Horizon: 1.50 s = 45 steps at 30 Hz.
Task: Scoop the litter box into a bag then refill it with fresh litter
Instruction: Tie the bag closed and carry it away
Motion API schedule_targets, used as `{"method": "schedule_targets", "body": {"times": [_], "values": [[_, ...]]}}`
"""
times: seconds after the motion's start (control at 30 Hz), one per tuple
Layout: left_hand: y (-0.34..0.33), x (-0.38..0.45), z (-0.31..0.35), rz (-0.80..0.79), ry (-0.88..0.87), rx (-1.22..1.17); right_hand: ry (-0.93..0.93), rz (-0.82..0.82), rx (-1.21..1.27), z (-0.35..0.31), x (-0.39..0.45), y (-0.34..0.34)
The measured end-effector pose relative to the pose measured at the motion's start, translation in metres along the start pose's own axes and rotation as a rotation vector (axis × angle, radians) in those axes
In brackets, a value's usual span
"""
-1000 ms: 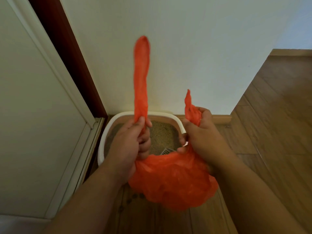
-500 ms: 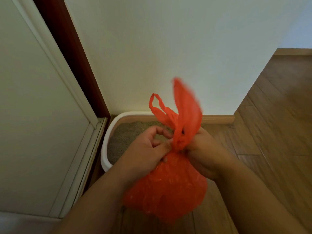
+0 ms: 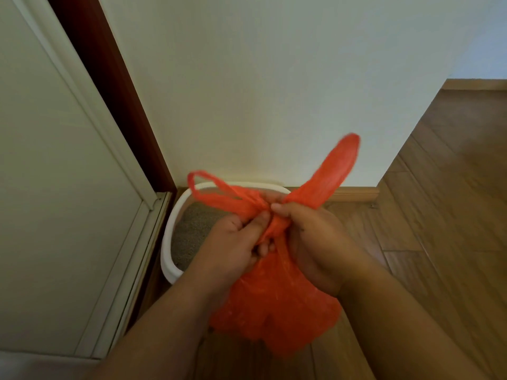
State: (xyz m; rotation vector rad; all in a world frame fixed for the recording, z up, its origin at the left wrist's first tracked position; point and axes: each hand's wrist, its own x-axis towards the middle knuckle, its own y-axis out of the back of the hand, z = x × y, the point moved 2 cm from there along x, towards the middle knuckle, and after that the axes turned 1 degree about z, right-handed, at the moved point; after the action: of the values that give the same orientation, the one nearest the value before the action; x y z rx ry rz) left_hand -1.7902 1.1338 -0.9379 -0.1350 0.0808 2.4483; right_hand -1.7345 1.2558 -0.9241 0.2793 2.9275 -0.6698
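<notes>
Head view, only one available.

Both hands work at the neck of the orange bag (image 3: 274, 305), held in the air just in front of the litter box (image 3: 175, 215). Left hand (image 3: 233, 248): fingers curled round the twisted neck and the left handle loop (image 3: 216, 192). Right hand (image 3: 312, 237): fingers curled tight on the other handle strip (image 3: 332, 171), thumb pressing at the crossing point.

Change over the last second: a second ago the handles were pulled apart, left one stretched straight up, scoop visible in the box behind the bag. Half a second ago they were brought together and crossed. Now the loops flare out left and right from one bunched point between the thumbs, so a knot looks to be forming or just being cinched. Can't tell if it's one throw or two.

Bag body hangs full and rounded below the hands, above the wood floor (image 3: 439, 215). Box sits against the white wall (image 3: 274, 91), beside the door frame (image 3: 115, 86); grey litter (image 3: 192, 229) visible in its left part, rest hidden by hands and bag.

Judgement: scooping phase done, bag being sealed. Refill not started; no fresh litter container in view. Risk: thin plastic, handle could tear if yanked.
</notes>
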Motion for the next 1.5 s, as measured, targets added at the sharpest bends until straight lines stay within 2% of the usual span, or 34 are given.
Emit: {"method": "schedule_targets", "body": {"times": [0.1,0.27,0.33,0.43,0.5,0.67,0.87,0.97,1.17,1.33,1.5], "values": [[0.001,0.002,0.0,0.065,0.007,-0.055,0.03,0.099,-0.043,-0.002,0.001,0.002],[-0.012,-0.005,0.004,0.015,-0.027,-0.079,0.066,0.38,-0.277,-0.002,0.004,0.015],[-0.016,-0.012,0.013,-0.034,-0.067,-0.083,0.079,0.403,-0.322,-0.005,0.003,0.017],[-0.013,-0.016,0.021,-0.13,-0.206,0.087,0.02,0.407,-0.242,-0.008,0.002,0.02],[-0.01,-0.013,0.02,-0.096,-0.263,0.213,-0.057,0.417,-0.134,-0.006,0.003,0.023],[-0.011,-0.009,0.017,0.12,-0.25,0.206,0.024,0.359,0.027,0.001,0.007,0.019],[0.003,-0.003,0.015,0.229,-0.142,0.191,0.139,0.199,-0.223,-0.002,0.002,0.017],[0.009,0.0,0.012,0.245,-0.145,0.222,0.118,0.085,-0.348,-0.003,0.0,0.016],[0.012,0.001,0.011,0.222,-0.131,0.433,0.154,0.157,-0.529,-0.003,0.004,0.023],[0.023,0.006,0.007,0.294,-0.071,0.433,0.183,0.129,-0.549,-0.003,0.003,0.022],[0.022,0.006,0.009,0.251,-0.055,0.289,0.193,0.089,-0.562,-0.003,0.0,0.017]]}}
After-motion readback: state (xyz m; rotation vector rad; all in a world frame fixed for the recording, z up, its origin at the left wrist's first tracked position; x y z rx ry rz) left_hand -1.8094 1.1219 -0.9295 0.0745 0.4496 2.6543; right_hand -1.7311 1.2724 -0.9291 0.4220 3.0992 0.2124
